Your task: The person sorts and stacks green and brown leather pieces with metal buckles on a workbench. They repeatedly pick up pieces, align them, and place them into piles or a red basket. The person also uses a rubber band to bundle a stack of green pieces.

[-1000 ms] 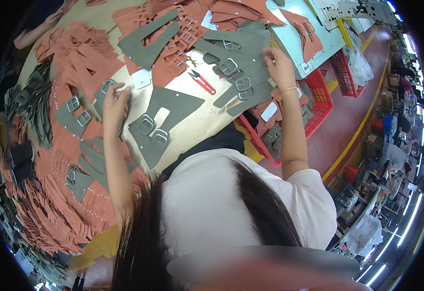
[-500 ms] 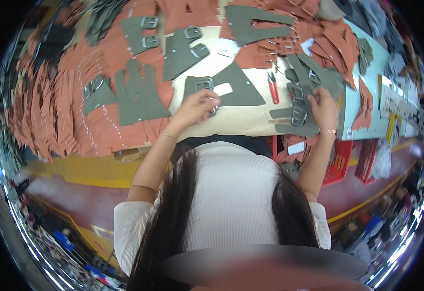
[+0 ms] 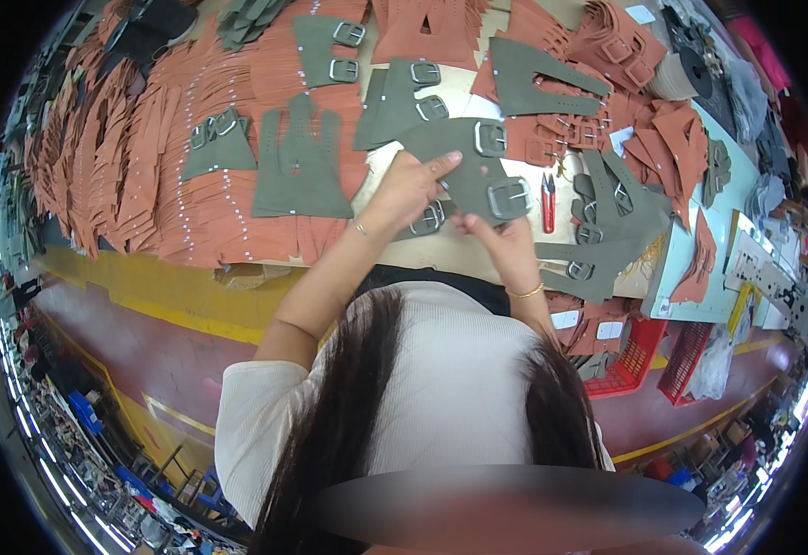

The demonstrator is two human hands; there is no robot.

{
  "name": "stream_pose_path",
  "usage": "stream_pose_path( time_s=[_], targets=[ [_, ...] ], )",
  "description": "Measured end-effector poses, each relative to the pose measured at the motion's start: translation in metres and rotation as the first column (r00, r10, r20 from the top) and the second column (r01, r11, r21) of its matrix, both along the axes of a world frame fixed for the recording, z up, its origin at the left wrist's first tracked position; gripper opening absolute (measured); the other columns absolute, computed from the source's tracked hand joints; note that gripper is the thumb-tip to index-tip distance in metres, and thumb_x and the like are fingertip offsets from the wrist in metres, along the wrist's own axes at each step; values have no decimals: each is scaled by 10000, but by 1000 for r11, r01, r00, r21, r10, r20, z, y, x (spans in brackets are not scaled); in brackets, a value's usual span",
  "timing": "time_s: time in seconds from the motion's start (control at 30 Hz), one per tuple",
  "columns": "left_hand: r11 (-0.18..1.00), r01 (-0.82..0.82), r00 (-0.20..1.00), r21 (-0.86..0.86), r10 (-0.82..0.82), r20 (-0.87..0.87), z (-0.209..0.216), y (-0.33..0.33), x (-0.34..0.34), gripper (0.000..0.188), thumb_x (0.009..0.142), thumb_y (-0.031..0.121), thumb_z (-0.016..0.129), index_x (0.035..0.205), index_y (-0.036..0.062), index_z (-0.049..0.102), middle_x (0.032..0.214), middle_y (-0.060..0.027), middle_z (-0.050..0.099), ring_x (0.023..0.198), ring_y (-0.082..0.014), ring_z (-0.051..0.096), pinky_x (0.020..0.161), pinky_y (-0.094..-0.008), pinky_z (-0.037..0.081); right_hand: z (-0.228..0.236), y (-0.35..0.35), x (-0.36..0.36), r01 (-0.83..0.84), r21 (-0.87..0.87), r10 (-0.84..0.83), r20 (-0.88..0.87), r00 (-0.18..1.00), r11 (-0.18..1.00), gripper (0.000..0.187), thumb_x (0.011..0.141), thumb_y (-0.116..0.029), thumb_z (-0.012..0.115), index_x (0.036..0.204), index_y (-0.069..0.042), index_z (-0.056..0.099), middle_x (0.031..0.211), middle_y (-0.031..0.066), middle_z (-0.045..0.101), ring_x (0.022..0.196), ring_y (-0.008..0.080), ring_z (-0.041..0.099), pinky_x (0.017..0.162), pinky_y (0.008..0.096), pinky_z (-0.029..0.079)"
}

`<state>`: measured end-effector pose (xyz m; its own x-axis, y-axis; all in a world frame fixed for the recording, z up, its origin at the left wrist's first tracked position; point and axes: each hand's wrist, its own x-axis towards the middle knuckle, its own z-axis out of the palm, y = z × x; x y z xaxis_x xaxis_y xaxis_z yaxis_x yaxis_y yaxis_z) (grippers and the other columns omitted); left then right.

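Head view: grey-green buckled piece (image 3: 462, 171) in the left hand (image 3: 409, 190), thumb closed over the upper face, other fingers mostly hidden, above the near edge of the tan tabletop (image 3: 464, 256). Right hand (image 3: 506, 245) half curled at the near side of the same piece, just below a metal buckle (image 3: 509, 198); whether gripping or merely touching, cannot tell. Red snips (image 3: 548, 205) just to the right. White tags (image 3: 609, 330) in the red basket (image 3: 626, 375), beyond the near edge; small label (image 3: 665, 306) at the turquoise surface's (image 3: 686, 236) near corner, writing too small to read.
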<state>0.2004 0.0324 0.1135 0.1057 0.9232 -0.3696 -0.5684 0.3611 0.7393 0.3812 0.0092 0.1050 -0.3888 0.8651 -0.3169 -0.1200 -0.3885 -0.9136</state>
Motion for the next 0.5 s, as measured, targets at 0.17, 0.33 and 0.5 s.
stream_pose_path(
  time_s=[0.17,0.33,0.5],
  targets=[
    [972,-24,926,236,111,-361,12,49,-79,356,856,127,676,1147,-18,532,994,-100,660,860,-186,666,752,-322,561,-22,-10,-7,-201,76,190,132,973,977,141,878,-100,650,941,13,593,936,67,670,843,95,624,757,229,495],
    [971,12,854,240,114,-507,0,123,-171,322,889,182,637,1145,12,541,924,-63,658,743,-159,651,680,-304,552,-20,7,10,-166,156,122,259,958,974,127,881,-110,642,935,0,606,911,37,664,790,78,593,737,232,480],
    [995,41,-12,94,94,-995,-43,165,-237,333,820,318,678,857,-11,653,711,-80,623,617,-152,554,570,-311,441,-14,16,22,-80,217,24,249,968,973,133,888,-116,630,949,0,607,863,31,642,801,84,589,736,238,483]
  ],
)
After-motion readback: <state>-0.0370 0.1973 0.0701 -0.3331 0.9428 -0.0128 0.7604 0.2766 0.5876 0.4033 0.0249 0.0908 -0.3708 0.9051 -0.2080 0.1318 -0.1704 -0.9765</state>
